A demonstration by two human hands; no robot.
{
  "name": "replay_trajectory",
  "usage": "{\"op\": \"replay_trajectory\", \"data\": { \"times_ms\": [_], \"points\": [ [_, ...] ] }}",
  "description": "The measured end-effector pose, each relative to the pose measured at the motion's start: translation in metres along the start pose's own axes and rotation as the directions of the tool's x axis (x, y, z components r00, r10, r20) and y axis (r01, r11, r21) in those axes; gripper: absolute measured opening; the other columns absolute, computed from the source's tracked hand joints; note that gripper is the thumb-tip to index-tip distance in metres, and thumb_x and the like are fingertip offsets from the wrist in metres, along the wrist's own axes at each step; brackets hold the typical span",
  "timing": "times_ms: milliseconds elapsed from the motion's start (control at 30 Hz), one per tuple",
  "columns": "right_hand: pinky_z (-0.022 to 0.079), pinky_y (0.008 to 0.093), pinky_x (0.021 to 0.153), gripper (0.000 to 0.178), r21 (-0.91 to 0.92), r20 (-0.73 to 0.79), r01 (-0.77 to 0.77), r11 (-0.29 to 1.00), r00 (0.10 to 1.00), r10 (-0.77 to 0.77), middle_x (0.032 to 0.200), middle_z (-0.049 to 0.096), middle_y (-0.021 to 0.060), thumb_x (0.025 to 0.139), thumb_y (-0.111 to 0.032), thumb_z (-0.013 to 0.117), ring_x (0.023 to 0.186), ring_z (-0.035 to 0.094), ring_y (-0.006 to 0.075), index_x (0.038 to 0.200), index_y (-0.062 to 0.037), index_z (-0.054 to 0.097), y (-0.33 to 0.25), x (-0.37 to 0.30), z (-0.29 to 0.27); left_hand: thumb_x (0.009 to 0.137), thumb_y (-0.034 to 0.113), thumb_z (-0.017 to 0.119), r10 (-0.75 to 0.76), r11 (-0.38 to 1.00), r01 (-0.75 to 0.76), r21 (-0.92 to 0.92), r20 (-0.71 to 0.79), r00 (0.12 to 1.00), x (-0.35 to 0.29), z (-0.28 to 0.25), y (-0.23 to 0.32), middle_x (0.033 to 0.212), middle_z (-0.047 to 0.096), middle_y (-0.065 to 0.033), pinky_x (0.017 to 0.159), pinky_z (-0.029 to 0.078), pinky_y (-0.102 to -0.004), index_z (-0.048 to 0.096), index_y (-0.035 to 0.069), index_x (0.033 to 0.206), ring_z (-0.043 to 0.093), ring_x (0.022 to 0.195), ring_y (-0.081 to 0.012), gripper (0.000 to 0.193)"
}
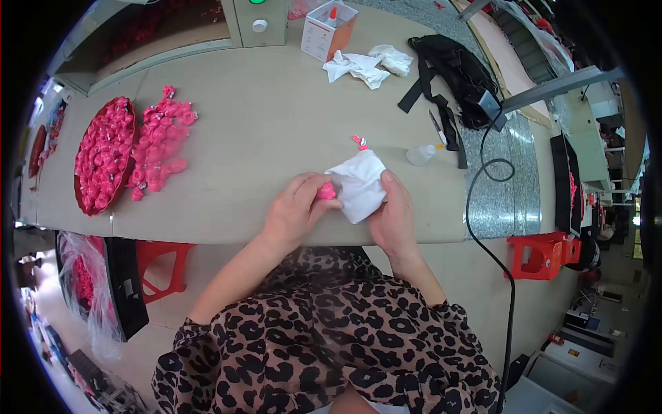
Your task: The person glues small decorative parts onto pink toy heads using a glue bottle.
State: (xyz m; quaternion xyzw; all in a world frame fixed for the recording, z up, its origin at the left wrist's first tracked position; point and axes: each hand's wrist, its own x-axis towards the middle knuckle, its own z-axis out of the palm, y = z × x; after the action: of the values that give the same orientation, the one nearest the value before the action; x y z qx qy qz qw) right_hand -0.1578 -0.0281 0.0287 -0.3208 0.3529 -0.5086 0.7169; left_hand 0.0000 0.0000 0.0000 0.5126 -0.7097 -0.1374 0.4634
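Between the fingertips of my left hand is a small pink plastic piece, mostly covered by the fingers. My right hand grips a folded white cloth by its right side, thumb on top. The cloth is just right of the pink piece; whether they touch I cannot tell. Just beyond the cloth, another small pink piece with a silvery part lies on the table. A small translucent bottle with a yellow tip lies to the right of the cloth.
A red tray heaped with pink pieces stands at the left, a loose pile beside it. At the back are a white-and-orange box, crumpled white cloths and a black bag. A black cable hangs at the right.
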Motion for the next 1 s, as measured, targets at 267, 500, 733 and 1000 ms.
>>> {"op": "replay_trajectory", "data": {
  "times_ms": [267, 500, 733, 1000],
  "points": [
    [0.042, 0.0228, 0.066, 0.019, -0.278, 0.026, -0.034, 0.960, 0.999, 0.043, 0.087, 0.054, 0.0056, 0.080, -0.007, 0.054, 0.078, 0.051, 0.0090, 0.096, 0.0020, 0.052, 0.005, -0.013, -0.004, 0.059, 0.017, 0.073, -0.135, 0.973, 0.124, -0.195, -0.047, 0.990, -0.007, 0.006, -0.004, 0.075, 0.056, -0.0073, 0.052, 0.047, -0.0254, 0.055, 0.003, 0.090, 0.055, 0.063, -0.0168, 0.038],
    [0.043, 0.0279, 0.059, 0.017, -0.678, 0.483, 0.530, 0.509, 0.844, -0.235, 0.080, 0.054, 0.0089, 0.074, -0.006, 0.055, 0.071, 0.053, 0.0190, 0.090, 0.0008, 0.055, 0.006, -0.008, -0.004, 0.060, 0.013, 0.072, -0.083, 0.989, 0.084, -0.118, 0.010, 0.996, -0.003, 0.000, -0.001, 0.076, 0.056, -0.0083, 0.053, 0.047, -0.0262, 0.056, 0.003, 0.093, 0.056, 0.064, -0.0180, 0.037],
    [0.043, 0.0324, 0.061, 0.019, -0.733, 0.572, 0.644, 0.217, 0.757, -0.315, 0.083, 0.054, 0.0107, 0.070, -0.003, 0.054, 0.074, 0.052, 0.0266, 0.089, -0.0010, 0.054, 0.010, -0.011, 0.006, 0.062, 0.011, 0.069, 0.005, 1.000, -0.005, 0.008, -0.032, 0.999, -0.006, -0.001, -0.003, 0.083, 0.055, -0.0109, 0.056, 0.048, -0.0292, 0.056, 0.003, 0.095, 0.056, 0.069, -0.0228, 0.037],
    [0.041, 0.0302, 0.066, 0.017, -0.712, 0.392, 0.459, 0.531, 0.888, -0.241, 0.088, 0.052, 0.0102, 0.076, -0.002, 0.050, 0.077, 0.052, 0.0230, 0.093, 0.0004, 0.053, 0.021, -0.011, 0.006, 0.062, 0.010, 0.069, 0.004, 0.991, 0.008, 0.132, -0.093, 0.996, -0.007, 0.001, -0.002, 0.085, 0.055, -0.0116, 0.055, 0.048, -0.0300, 0.055, 0.004, 0.094, 0.057, 0.069, -0.0241, 0.035]
  ]
}}
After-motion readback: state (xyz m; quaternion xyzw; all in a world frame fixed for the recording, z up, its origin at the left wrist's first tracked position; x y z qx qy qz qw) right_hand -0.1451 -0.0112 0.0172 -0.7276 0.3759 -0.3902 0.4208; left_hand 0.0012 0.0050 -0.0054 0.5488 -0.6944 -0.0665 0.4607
